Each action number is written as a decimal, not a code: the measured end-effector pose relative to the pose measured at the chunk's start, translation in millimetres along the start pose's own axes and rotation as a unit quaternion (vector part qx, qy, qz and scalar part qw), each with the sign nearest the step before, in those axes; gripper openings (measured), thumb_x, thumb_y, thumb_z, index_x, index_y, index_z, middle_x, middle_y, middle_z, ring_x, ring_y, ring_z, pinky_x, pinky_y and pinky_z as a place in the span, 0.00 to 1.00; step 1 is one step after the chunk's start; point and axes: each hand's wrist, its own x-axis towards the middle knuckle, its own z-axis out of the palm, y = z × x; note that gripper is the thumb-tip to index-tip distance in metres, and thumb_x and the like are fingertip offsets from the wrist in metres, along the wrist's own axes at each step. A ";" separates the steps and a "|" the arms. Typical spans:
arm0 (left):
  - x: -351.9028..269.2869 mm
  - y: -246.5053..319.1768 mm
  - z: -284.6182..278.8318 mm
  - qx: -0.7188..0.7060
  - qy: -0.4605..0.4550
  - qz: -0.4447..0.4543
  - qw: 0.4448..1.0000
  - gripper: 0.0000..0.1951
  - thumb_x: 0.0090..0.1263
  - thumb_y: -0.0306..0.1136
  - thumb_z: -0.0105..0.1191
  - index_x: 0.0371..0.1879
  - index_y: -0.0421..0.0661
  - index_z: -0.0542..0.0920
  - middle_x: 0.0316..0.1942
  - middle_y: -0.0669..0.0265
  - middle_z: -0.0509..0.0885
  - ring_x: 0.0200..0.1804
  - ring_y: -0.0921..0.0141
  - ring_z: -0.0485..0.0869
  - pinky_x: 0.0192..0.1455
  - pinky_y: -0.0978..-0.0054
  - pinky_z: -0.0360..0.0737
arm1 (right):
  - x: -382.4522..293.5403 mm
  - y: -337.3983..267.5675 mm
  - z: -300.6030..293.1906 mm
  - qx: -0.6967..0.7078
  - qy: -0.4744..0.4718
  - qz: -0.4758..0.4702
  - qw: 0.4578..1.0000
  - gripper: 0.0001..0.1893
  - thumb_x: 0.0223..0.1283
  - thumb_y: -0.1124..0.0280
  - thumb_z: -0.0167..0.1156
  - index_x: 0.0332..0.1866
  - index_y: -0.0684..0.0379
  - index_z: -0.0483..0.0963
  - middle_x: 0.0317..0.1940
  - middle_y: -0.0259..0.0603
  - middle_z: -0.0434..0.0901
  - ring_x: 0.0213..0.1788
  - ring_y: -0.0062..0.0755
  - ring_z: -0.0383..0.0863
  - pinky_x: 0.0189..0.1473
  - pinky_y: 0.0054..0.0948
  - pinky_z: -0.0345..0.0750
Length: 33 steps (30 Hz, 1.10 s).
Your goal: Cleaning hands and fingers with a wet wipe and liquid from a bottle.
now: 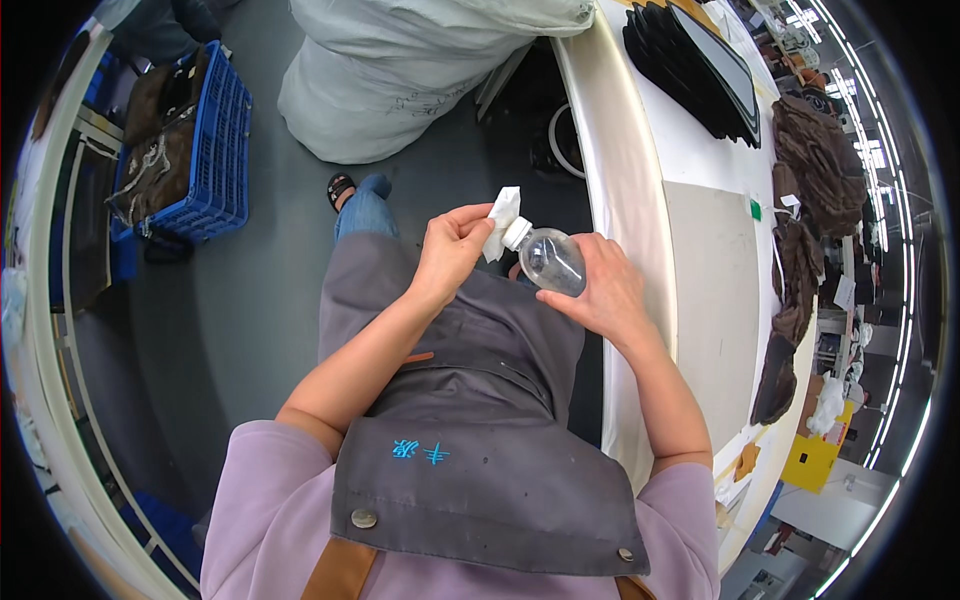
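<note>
My left hand (453,251) pinches a folded white tissue or cloth (506,210) between thumb and fingers. Tilted on its side, a clear plastic bottle (553,262) rests in the grip of my right hand (609,289). The bottle's white cap or nozzle (517,233) points at the tissue and appears to touch it. Both hands are in front of my grey apron (480,375), above my lap and left of the table edge. What liquid the bottle holds, if any, I cannot tell.
On the right runs a white-covered table (712,169) with a grey board (712,300), a stack of black panels (697,71) and brown furry pieces (814,165). A large white sack (390,90) stands ahead. Dark furry items fill a blue plastic crate (217,142) at left.
</note>
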 end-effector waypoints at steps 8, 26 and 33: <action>-1.5 2.2 4.0 -0.018 -0.009 -0.014 1.000 0.16 0.71 0.28 0.53 0.55 0.35 0.78 0.40 0.61 0.87 0.38 0.78 0.83 0.40 0.81 0.78 | -0.7 2.6 -3.9 -0.028 0.027 -0.027 0.999 0.33 0.36 0.53 0.75 0.48 0.57 0.72 0.42 0.36 0.76 0.47 0.38 0.77 0.44 0.38 0.76; -7.4 9.4 14.9 -0.065 -0.103 -0.104 0.987 0.13 0.69 0.26 0.55 0.50 0.34 0.78 0.43 0.61 0.85 0.44 0.74 0.84 0.52 0.76 0.80 | 46.6 147.7 -59.0 0.342 0.421 0.169 0.823 0.39 0.50 0.58 0.75 0.62 0.72 0.66 0.61 0.55 0.71 0.65 0.39 0.69 0.66 0.34 0.65; -9.4 13.1 22.9 -0.108 -0.053 -0.117 0.986 0.14 0.69 0.29 0.58 0.49 0.35 0.80 0.39 0.62 0.87 0.41 0.74 0.84 0.46 0.77 0.78 | 64.0 184.9 -37.3 0.306 0.434 0.195 0.825 0.44 0.52 0.55 0.73 0.66 0.72 0.59 0.64 0.55 0.68 0.69 0.43 0.65 0.70 0.35 0.61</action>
